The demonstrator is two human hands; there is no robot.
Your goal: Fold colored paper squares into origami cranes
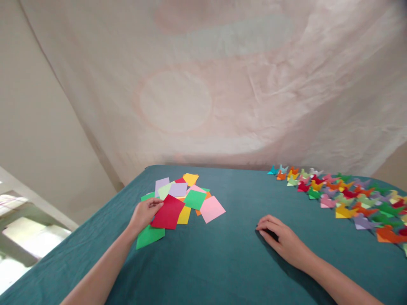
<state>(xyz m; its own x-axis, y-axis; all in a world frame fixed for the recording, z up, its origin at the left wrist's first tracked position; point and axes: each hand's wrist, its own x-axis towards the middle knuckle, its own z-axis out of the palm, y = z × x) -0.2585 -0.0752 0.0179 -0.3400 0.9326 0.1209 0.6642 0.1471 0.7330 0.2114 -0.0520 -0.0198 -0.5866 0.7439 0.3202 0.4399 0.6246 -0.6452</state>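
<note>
Left hand pinches a red sheet on a loose paper pile

Nearest, the right hand [278, 241] lies low at the surface [229, 267], right of its middle; its grip is curled in, thumb drawn to the fingertips, with nothing visible held. It looks simply at rest. Toward the left edge, a large green sheet [148, 238] is the nearest paper of the pile, partly covered by the red sheet [168, 212]. The left hand [146, 212] has its grip closed to a pinch at the red sheet's upper left side; holding the margin probably keeps the fingers off the papers beneath. Beyond, a pink sheet [212, 209], a lavender sheet [178, 189] and a yellow sheet [191, 178] lie fanned, perhaps so that several colours show at once.

Along the right edge, folded paper birds [344, 212] stand in slanting rows toward the back edge, well apart from the flat papers, seemingly to keep the two sorts separate. No container shows: both sit straight on the surface. Birds nearest the right edge are blurred, so their folds are hard to make out. Past the back edge hangs a pale cloth [238, 93].
</note>
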